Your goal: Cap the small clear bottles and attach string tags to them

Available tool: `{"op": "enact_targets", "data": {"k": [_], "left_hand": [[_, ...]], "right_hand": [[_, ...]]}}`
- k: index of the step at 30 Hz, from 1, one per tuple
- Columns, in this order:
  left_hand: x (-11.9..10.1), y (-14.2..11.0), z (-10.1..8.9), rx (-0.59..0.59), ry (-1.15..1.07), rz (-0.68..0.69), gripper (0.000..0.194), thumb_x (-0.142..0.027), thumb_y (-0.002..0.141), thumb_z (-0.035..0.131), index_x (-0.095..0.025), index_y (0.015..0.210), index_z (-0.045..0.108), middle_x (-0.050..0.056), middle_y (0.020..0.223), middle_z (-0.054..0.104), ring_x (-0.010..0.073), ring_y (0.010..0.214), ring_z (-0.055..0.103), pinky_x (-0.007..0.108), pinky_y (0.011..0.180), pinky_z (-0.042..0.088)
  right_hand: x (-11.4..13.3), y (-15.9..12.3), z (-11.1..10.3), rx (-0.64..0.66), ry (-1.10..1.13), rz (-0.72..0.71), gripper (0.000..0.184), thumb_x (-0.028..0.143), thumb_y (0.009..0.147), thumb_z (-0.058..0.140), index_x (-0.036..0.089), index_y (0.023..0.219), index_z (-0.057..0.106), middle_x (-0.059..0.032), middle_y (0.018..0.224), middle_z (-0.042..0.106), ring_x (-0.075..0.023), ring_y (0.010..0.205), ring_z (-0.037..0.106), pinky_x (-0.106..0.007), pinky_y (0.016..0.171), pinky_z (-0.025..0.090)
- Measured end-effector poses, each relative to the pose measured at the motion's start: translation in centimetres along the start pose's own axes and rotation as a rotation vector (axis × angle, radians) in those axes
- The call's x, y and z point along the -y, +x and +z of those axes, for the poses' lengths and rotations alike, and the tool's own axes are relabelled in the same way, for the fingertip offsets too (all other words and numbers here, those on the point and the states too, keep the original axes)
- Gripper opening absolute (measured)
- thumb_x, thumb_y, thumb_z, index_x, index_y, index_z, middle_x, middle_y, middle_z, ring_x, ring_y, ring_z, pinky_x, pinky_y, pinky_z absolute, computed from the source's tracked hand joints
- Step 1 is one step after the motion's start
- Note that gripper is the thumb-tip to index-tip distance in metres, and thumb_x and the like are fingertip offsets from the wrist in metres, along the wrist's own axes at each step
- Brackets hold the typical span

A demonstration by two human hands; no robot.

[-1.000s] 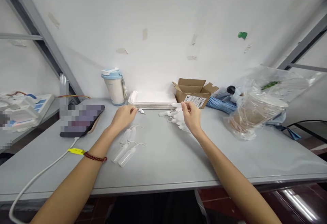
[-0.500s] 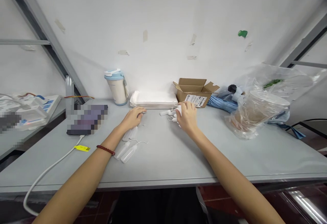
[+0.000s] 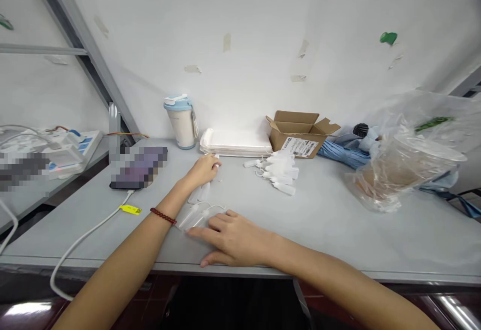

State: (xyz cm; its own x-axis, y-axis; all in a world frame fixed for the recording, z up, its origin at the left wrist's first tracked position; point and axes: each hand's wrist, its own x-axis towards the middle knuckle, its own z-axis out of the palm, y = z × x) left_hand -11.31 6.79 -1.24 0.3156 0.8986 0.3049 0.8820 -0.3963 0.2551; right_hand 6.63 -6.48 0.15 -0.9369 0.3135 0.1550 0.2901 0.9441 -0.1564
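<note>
While bottles (image 3: 280,168) lie nearer | white stack (image 3: 238,142) behind (between tumbler (image 3: 181,127) and carton (image 3: 300,147))

Bottles (image 3: 278,170): smooth translucent plastic. Box (image 3: 298,145): matt cardboard. Bag (image 3: 391,174): glossy, crinkled plastic. Tabletop (image 3: 330,214): smooth, faint sheen.

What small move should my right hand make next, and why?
Perhaps close your right hand around the clear bottle nearest it: its fingers are spread open, one reaching that bottle's lower end, while your left hand is farther back, near the white stack.
</note>
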Motion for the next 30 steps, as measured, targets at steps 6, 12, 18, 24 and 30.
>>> {"op": "enact_targets", "data": {"k": [6, 12, 18, 24, 30], "left_hand": [[-0.8, -0.2, -0.4, 0.042, 0.002, 0.046, 0.029, -0.020, 0.076, 0.043, -0.016, 0.086, 0.071, 0.008, 0.082, 0.067, 0.0215, 0.076, 0.061, 0.031, 0.074, 0.047], [-1.1, -0.3, -0.6, 0.060, -0.113, -0.015, 0.021, -0.023, 0.074, 0.047, -0.018, 0.073, 0.067, 0.005, 0.068, 0.067, 0.0198, 0.066, 0.060, 0.029, 0.064, 0.043], [-1.4, -0.5, -0.6, 0.105, -0.160, -0.058, 0.016, -0.027, 0.077, 0.049, -0.018, 0.074, 0.061, 0.004, 0.067, 0.066, 0.0194, 0.064, 0.060, 0.029, 0.061, 0.042], [-1.5, -0.5, -0.6, -0.042, -0.125, -0.007, 0.019, -0.033, 0.078, 0.052, -0.016, 0.077, 0.060, 0.009, 0.079, 0.064, 0.0237, 0.080, 0.058, 0.034, 0.074, 0.044], [-2.5, -0.6, -1.6, -0.272, -0.278, -0.021, 0.026, -0.040, 0.081, 0.052, -0.016, 0.076, 0.061, 0.007, 0.081, 0.064, 0.0204, 0.080, 0.057, 0.032, 0.073, 0.045]], "right_hand": [[-0.3, 0.3, 0.8, -0.040, -0.027, 0.010, 0.059, 0.055, 0.088, 0.042, 0.015, 0.131, 0.042, -0.0084, 0.096, 0.064, -0.0192, 0.083, 0.060, -0.033, 0.079, 0.043], [-0.4, 1.0, 0.8, -0.054, -0.009, 0.039, 0.051, 0.053, 0.087, 0.046, 0.015, 0.122, 0.046, -0.0084, 0.094, 0.067, -0.0198, 0.079, 0.064, -0.031, 0.072, 0.045], [-0.6, 1.0, 1.3, -0.071, -0.112, 0.007, 0.040, 0.051, 0.093, 0.036, 0.016, 0.102, 0.053, -0.0056, 0.082, 0.066, -0.0164, 0.069, 0.063, -0.028, 0.064, 0.043], [-1.6, 0.4, 1.1, -0.028, -0.282, 0.041, 0.034, 0.040, 0.097, 0.030, 0.017, 0.099, 0.055, -0.0046, 0.075, 0.063, -0.0152, 0.064, 0.061, -0.027, 0.056, 0.040], [-3.5, 0.1, 0.4, -0.016, -0.375, 0.197, 0.024, 0.027, 0.097, 0.035, 0.016, 0.098, 0.056, -0.0088, 0.077, 0.062, -0.0175, 0.066, 0.060, -0.027, 0.054, 0.040]]}}
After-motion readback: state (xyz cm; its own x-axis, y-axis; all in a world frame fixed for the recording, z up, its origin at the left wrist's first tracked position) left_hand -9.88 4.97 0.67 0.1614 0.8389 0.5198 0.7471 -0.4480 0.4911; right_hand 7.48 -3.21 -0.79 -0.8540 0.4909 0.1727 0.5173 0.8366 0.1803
